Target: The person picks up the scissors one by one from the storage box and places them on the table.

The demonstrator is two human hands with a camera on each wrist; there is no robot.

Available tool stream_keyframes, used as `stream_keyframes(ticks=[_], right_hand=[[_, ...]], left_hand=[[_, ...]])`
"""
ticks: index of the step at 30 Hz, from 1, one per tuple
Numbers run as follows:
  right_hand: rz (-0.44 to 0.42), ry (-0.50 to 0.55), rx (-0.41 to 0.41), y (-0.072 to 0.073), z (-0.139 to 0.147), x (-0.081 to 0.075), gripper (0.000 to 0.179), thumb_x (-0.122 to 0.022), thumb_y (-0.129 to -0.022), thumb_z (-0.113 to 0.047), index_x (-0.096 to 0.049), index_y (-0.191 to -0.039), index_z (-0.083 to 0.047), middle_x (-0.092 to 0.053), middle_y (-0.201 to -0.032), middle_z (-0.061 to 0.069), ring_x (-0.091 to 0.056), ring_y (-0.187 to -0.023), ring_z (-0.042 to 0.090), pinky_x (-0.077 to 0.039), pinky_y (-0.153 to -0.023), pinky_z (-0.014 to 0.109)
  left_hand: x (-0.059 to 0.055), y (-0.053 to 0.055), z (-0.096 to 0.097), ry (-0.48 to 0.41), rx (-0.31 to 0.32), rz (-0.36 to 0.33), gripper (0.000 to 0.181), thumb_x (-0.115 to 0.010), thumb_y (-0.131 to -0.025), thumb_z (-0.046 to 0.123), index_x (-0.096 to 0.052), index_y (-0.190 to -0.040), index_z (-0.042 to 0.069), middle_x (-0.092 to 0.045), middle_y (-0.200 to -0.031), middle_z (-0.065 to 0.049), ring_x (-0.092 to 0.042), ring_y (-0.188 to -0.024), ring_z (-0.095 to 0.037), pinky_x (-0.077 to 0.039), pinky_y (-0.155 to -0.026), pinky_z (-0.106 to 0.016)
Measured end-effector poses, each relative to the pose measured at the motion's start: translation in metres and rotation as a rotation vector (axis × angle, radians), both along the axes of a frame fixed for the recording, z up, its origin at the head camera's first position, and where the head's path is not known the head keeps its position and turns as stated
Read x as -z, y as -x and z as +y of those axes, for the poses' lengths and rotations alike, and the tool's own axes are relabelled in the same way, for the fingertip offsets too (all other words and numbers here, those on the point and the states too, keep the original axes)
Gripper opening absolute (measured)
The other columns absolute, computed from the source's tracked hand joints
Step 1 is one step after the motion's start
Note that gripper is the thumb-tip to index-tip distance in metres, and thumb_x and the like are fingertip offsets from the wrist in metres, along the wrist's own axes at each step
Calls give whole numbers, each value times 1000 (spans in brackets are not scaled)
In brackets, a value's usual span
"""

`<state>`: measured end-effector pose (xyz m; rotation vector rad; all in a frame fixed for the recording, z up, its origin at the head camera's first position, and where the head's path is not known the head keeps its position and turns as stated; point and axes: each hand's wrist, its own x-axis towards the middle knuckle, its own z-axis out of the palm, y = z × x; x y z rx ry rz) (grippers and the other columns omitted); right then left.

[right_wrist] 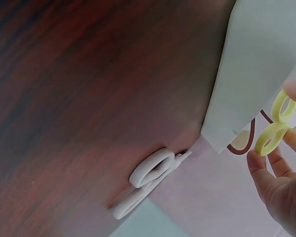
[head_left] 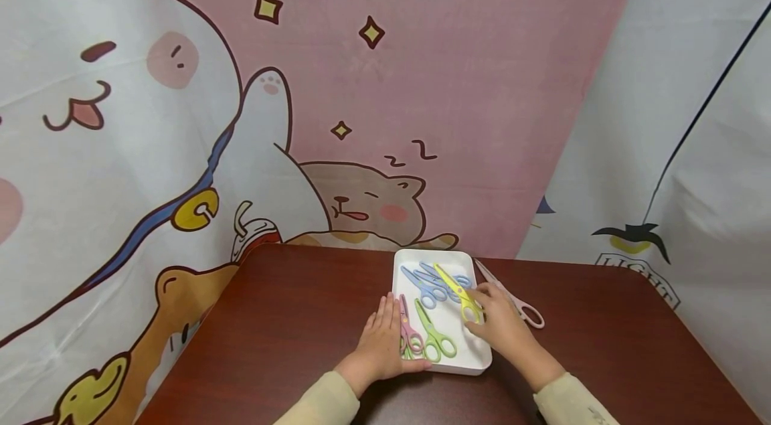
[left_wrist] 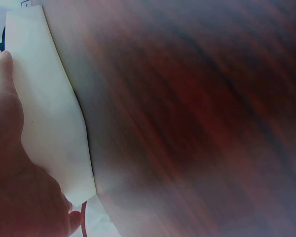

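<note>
While the left hand (head_left: 379, 345) rests straight fingers against the white tray (head_left: 470, 355) by the bench's far edge (head_left: 343, 256), the right hand (head_left: 502, 323) pinches yellow scissors (head_left: 453, 283) over it, apparently to reposition them; next, guide them steadily.

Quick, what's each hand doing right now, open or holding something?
Left hand: open, straight fingers against the white tray.
Right hand: holding the yellow scissors by the handles.

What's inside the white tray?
In the tray: blue scissors, pink scissors, green scissors. Right hand holds yellow scissors above. Left hand covers the near-left corner; anything under there is hidden.
</note>
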<state>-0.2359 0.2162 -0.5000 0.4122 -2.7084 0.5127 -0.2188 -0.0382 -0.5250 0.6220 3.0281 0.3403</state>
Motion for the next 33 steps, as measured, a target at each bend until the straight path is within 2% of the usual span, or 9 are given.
stream_keyframes(ticks=[5, 12, 16, 24, 33], right_hand=[[16, 18, 10, 0, 6, 0, 62, -87, -61, -22, -66, -117, -4, -58, -107, 12, -55, -92, 28, -48, -79, 45], [-54, 35, 52, -2, 16, -3, 63, -86, -65, -23, -63, -121, -5, -55, -117, 16, -53, -103, 38, -48, -80, 53], [-56, 46, 76, -2, 23, -2, 64, -86, -65, -24, -64, -121, -6, -55, -119, 18, -53, -104, 39, -49, -76, 54], [-30, 47, 85, 1, 36, 0, 63, -86, -64, -22, -64, -118, 0, -56, -112, 21, -55, -95, 39, -47, -76, 51], [34, 62, 89, 4, 52, -1, 59, -86, -62, -20, -66, -115, -1, -58, -106, 21, -55, -85, 37, -47, -68, 48]], left_hand=[[4, 0, 0, 5, 3, 23, 133, -43, -60, 93, -11, -151, -1, -6, -158, -20, -9, -146, -31, -25, -113, -46], [5, 0, -1, -13, 0, 32, 133, -44, -60, 92, -12, -150, -1, -7, -158, -21, -10, -146, -31, -26, -112, -47], [3, -1, -1, -7, 3, 43, 133, -44, -61, 92, -13, -150, -1, -8, -158, -21, -10, -146, -32, -26, -112, -47], [5, 0, -1, -8, 3, 40, 133, -44, -61, 92, -13, -150, -1, -7, -158, -21, -10, -146, -31, -26, -112, -47], [7, 1, -1, -10, 1, 35, 134, -41, -59, 94, -13, -150, 0, -8, -158, -20, -11, -146, -31, -26, -112, -47]])
